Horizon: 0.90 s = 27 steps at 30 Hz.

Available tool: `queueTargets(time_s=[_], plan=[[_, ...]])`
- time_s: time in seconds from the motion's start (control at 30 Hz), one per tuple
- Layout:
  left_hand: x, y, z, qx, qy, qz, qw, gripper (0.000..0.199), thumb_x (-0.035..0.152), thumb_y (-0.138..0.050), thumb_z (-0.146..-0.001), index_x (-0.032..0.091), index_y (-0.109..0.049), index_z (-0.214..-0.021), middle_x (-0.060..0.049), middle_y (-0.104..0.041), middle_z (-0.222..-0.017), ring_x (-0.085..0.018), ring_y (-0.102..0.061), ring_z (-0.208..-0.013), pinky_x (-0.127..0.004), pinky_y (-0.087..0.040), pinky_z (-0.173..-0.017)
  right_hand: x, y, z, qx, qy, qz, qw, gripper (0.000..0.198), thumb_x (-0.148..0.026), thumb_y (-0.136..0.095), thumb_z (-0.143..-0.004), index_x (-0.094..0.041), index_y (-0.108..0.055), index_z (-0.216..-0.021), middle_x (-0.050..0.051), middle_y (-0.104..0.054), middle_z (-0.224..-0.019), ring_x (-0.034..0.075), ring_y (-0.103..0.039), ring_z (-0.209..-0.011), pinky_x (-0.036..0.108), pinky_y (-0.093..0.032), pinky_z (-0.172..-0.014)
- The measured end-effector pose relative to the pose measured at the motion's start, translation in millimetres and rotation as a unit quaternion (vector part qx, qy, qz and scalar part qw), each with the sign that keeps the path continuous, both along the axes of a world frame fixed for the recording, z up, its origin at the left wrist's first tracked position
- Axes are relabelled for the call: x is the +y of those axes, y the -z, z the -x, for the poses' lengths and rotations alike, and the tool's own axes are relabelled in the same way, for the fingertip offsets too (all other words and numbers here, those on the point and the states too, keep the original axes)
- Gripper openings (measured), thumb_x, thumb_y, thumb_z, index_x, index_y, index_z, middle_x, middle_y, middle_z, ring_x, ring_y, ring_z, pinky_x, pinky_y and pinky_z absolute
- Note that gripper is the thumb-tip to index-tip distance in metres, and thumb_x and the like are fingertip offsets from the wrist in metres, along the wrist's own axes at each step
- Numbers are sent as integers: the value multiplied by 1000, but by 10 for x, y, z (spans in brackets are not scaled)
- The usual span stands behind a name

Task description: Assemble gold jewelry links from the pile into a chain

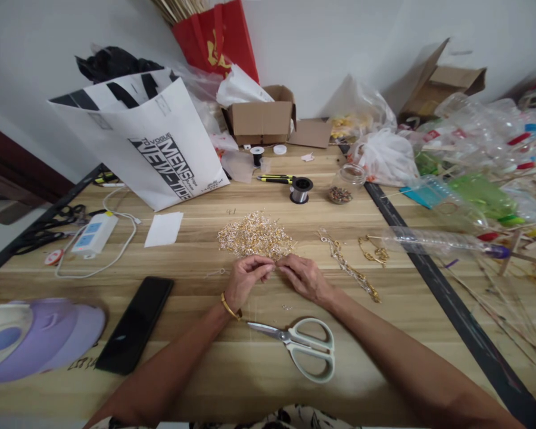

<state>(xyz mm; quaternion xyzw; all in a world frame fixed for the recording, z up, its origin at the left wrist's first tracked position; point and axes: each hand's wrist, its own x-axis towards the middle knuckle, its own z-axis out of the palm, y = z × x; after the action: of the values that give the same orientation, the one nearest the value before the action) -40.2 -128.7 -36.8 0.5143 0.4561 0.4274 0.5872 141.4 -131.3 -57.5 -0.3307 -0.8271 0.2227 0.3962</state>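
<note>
My left hand (249,275) and my right hand (304,276) meet at the near edge of a pile of small gold and silver-coloured pieces (254,233). The fingertips of both are pinched close together. Whatever sits between them is too small to make out. Below my hands, a pair of scissors (290,339) with pale handles lies with its blades pointing left. A few tiny pieces (286,307) rest between the scissors and my right hand. To the right are a gold and silver chain (348,265) and a shorter gold chain (374,250).
Behind the pile stand a wire spool (301,190), a yellow-black cutter (274,178) and a jar of beads (340,193). A black phone (136,325), a power strip (94,234) and a white paper bag (161,143) are on the left. Plastic bottles (482,196) crowd the right.
</note>
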Motion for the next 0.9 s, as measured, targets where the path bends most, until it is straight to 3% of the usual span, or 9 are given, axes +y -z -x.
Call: queueTargets(time_s=[0.27,0.6,0.9], plan=[[10,31,12,-28,19,15,999,23,33,-67,-72,12,-67,-79,-1,-65,-66,-8,-53,-52,-21,-44,-51,3,-6,-3,-13,0,-2,1000,18,-21,-41,-93,-18,-55,-103,8,-63,-89,16,-61,-80,29,-49,-72],[-5,-5,-14,13,9,3,1000,23,31,-69,-68,12,-64,-77,0,-63,-59,-9,-55,-51,-20,-45,-50,-17,8,-5,-33,16,-6,999,13,-22,-41,-93,-18,-53,-98,7,-62,-85,16,-59,-76,28,-48,-69],[-19,46,-18,60,15,-19,998,17,28,-65,-70,11,-63,-73,1,-58,-54,-9,-52,-49,-19,-43,-48,-36,-13,6,-70,7,-55,996,13,-23,-42,-94,-18,-53,-95,6,-60,-82,15,-57,-73,25,-46,-63]])
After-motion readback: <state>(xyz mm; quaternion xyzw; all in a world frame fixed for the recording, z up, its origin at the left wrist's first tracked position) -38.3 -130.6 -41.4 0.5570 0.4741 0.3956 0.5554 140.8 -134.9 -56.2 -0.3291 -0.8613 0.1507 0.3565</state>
